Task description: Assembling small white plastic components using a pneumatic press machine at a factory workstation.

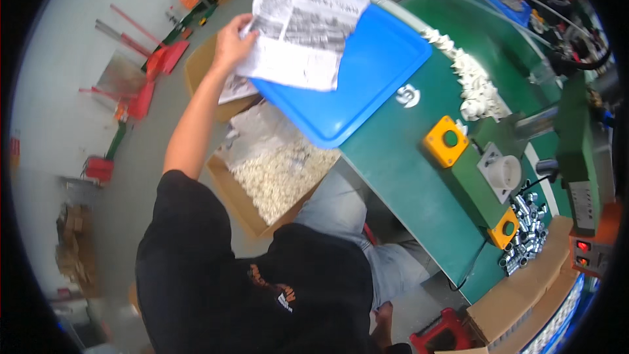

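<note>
- One printed paper sheet [304,33] partly covers the blue tray [386,69]; left hand [232,44] pinches its left edge.
- Right hand [383,320] sits well nearer the body than the tray; grip: cannot tell.
- Cardboard box [232,196], white pieces [278,183] inside, lies just bodyward of the tray.

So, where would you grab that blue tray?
Probably take the blue tray by its raised rim at the corner nearest the wearer, coming from the near side: that corner appears to jut past the green table, leaving room underneath. The left hand holds a printed sheet covering another part.
</note>
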